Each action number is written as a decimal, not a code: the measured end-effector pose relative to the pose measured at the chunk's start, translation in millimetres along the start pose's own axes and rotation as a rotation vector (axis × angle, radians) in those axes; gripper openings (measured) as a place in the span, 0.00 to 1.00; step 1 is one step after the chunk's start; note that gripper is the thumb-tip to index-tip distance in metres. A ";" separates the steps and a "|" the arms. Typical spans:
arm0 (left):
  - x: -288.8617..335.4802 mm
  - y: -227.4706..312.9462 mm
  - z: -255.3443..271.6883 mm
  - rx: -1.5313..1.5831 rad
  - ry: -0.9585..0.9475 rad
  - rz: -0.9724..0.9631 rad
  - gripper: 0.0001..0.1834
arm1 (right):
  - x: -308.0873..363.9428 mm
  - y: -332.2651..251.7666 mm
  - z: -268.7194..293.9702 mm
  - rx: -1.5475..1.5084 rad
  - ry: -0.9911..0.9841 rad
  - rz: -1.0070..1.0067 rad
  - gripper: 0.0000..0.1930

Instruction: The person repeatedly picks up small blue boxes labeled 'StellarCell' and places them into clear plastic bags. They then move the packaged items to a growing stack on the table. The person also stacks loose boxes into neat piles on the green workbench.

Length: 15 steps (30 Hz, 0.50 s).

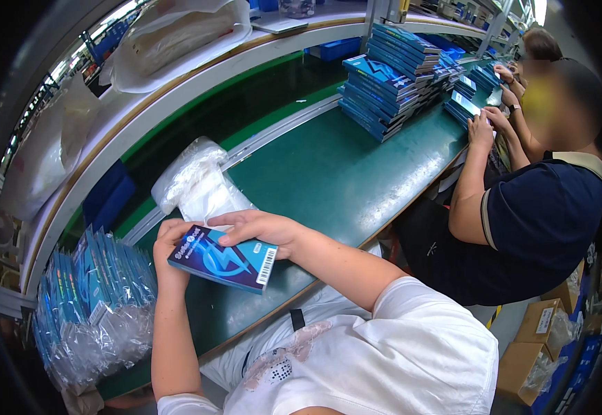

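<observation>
I hold a flat blue box with a barcode label between both hands over the green workbench. My left hand grips its left end from below and behind. My right hand lies flat across its top edge. A crumpled bundle of clear plastic bags lies just beyond the box.
A plastic-wrapped stack of blue boxes stands on edge at my left. Tall stacks of blue boxes sit farther along the bench. A person in a dark shirt sits to my right, hands on a box. Cardboard cartons stand on the floor.
</observation>
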State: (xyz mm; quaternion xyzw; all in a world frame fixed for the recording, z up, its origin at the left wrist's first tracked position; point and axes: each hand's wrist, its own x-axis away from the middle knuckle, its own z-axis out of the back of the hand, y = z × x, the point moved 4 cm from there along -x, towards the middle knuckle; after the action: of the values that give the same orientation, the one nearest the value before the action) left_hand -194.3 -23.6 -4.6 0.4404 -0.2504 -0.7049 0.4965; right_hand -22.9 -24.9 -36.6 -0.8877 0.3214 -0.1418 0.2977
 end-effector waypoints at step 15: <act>8.5 18.3 -4.1 -0.037 -0.081 0.125 0.12 | 4.3 -1.7 24.1 0.337 0.444 0.276 0.16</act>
State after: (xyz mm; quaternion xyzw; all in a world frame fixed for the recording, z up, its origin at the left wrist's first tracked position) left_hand -183.0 -38.1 4.7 0.3857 -0.2840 -0.6943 0.5372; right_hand -8.2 -16.1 -54.1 -0.7211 0.4679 -0.3419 0.3798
